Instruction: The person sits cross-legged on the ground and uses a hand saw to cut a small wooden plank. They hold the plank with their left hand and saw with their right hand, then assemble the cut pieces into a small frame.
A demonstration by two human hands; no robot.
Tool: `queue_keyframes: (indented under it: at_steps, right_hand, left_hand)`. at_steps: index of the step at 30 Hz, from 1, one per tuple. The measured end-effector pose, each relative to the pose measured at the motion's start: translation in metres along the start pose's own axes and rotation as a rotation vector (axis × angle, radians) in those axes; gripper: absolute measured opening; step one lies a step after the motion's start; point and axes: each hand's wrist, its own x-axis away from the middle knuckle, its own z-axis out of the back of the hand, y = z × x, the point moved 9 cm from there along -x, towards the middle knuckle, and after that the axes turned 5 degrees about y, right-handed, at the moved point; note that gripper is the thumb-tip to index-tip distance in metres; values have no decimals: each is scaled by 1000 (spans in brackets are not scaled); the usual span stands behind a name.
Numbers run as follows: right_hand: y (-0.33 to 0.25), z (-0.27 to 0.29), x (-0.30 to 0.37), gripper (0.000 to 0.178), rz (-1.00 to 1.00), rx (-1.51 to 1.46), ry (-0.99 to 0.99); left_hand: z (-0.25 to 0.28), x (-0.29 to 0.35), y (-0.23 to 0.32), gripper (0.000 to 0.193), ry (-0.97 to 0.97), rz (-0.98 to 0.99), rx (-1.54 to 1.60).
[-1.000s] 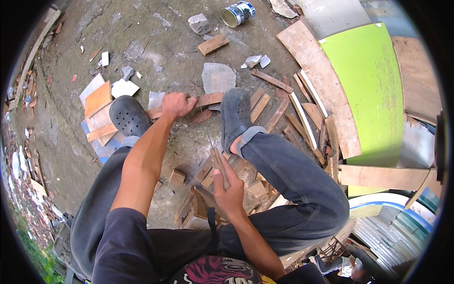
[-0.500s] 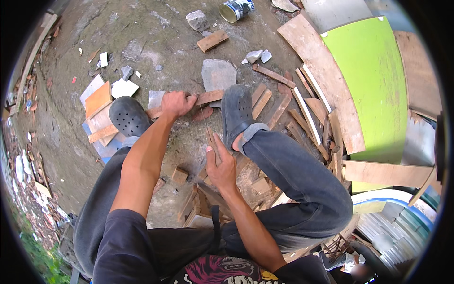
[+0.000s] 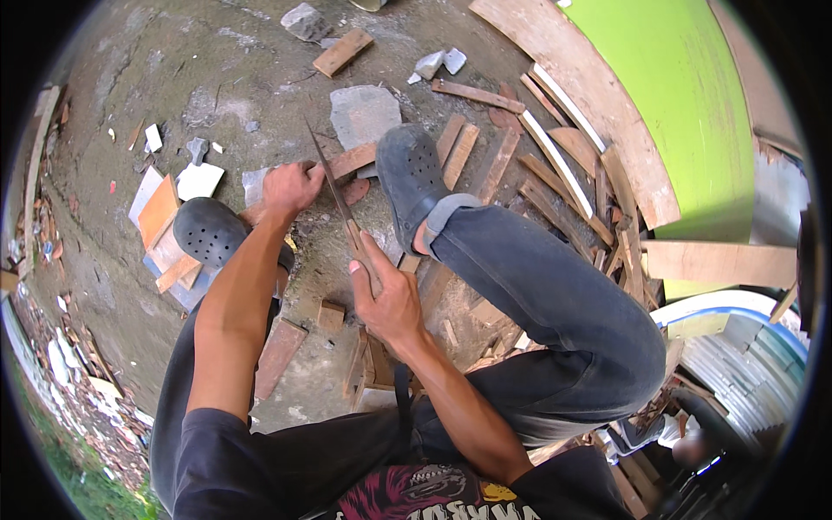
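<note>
My left hand (image 3: 292,188) is closed on a reddish-brown wooden strip (image 3: 354,159), pressing it near the ground between my two dark clogs. The strip's right end reaches the right clog (image 3: 409,173); its left part runs behind my hand toward the left clog (image 3: 208,232). My right hand (image 3: 388,299) is wrapped around the wooden handle of a long, narrow-bladed tool (image 3: 331,180). Its tapering blade slants up and away, passing just right of my left fingers and across the strip, with the tip beyond. Whether the edge has teeth, I cannot tell.
Ahead lie a flat grey stone slab (image 3: 364,114), a wood block (image 3: 343,52) and a rock (image 3: 305,22). Scrap wood (image 3: 555,204) heaps up on the right beside a green panel (image 3: 663,104). Board offcuts (image 3: 158,211) sit by my left clog; a small block (image 3: 330,315) lies between my legs.
The blade, earlier seen nearly edge-on, now shows its length, with the tip raised past the strip. My view has shifted, moving the scene left and up. My left hand still grips the strip.
</note>
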Motion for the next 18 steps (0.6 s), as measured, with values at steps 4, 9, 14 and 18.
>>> queue_keyframes:
  at_steps: [4,9,14,18]
  right_hand:
    - [-15,13,21,51,-134,18,-82]
    - [-30,38,44,50,-71,-20,-44]
    - [-28,52,50,49,-60,-74,-13]
    - [-14,22,10,49,-151,-52,-53]
  left_hand:
    - [0,-1,-2,46,-9,7,-28]
    - [-2,1,1,45,-13,-11,-30]
    - [-3,0,-5,47,1,-1,-58]
    - [-3,-2,-3,47,-28,31,-51]
